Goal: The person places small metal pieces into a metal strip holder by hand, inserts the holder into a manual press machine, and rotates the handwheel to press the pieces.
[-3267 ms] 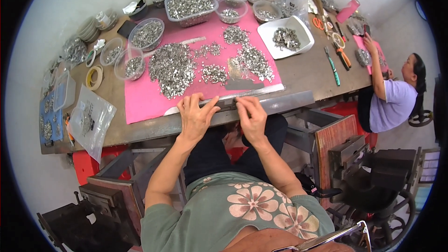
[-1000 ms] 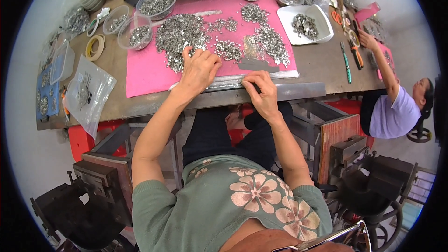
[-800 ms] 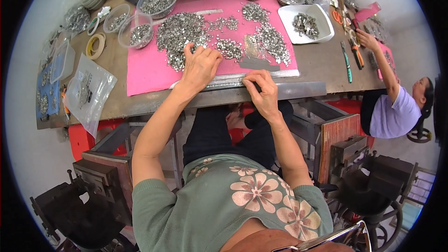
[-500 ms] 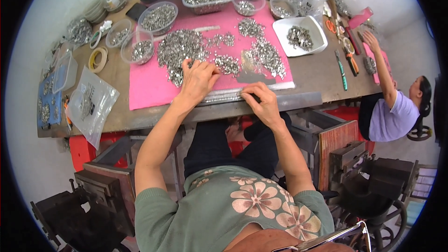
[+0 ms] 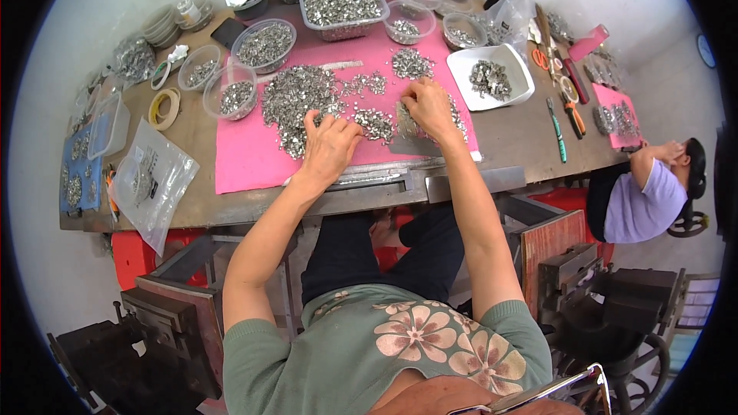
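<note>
My left hand (image 5: 332, 147) rests at the lower edge of a large heap of small silvery metal pieces (image 5: 296, 100), fingers bent and apart, with nothing visible in them. Beside its thumb lies a smaller pile of the same pieces (image 5: 374, 123). My right hand (image 5: 430, 110) is farther forward, over the right-hand pile (image 5: 460, 119), its fingertips closed together; whatever they hold is hidden. A pink mat (image 5: 246, 157) lies under the piles. Just in front of me, a narrow metal rail (image 5: 369, 180) runs along the table edge, and a grey flat bar (image 5: 477, 183) sits right of it.
Filled plastic tubs (image 5: 344, 27) line the back, and a white tray (image 5: 519, 96) stands right. Tape (image 5: 164, 109) and a clear bag (image 5: 165, 177) lie left. Green-handled tool (image 5: 556, 131) and orange-handled pliers (image 5: 575, 119) lie right. Another person (image 5: 646, 196) sits at the far right.
My right hand has moved from the rail at the front edge forward onto the pieces. The left hand stays about where it was. The other person's arm has drawn back from the table.
</note>
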{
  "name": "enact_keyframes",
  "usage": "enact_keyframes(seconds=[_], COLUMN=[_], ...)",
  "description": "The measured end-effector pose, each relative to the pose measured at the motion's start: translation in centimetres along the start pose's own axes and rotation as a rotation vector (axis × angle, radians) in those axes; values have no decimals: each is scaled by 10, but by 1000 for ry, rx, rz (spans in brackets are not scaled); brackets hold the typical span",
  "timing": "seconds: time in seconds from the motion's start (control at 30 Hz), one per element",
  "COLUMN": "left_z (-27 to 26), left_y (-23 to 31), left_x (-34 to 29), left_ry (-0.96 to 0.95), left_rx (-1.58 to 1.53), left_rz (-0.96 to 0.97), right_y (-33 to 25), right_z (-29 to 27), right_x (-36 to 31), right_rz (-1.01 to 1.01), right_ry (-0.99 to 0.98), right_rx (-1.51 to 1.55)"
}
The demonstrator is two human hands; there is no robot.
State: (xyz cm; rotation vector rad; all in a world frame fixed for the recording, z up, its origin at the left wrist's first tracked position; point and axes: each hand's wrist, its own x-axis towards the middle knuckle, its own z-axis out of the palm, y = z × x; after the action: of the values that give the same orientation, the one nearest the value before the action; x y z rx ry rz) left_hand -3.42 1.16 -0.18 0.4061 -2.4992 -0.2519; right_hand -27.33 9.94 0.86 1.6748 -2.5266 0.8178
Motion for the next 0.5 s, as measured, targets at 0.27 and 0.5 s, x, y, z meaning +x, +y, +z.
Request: enact_keyframes(seconds=[0.27,0.5], left_z=[3,2], left_y=[2,2], left_x=[1,0], left_ry=[-9,-72], left_rx=[17,-27], left_rz=[-12,-60], right_y=[4,-2], right_z=[-7,-22], right_x=[0,-31], right_rz=[35,243], right_ry=[35,-72], right_rx=[216,1129])
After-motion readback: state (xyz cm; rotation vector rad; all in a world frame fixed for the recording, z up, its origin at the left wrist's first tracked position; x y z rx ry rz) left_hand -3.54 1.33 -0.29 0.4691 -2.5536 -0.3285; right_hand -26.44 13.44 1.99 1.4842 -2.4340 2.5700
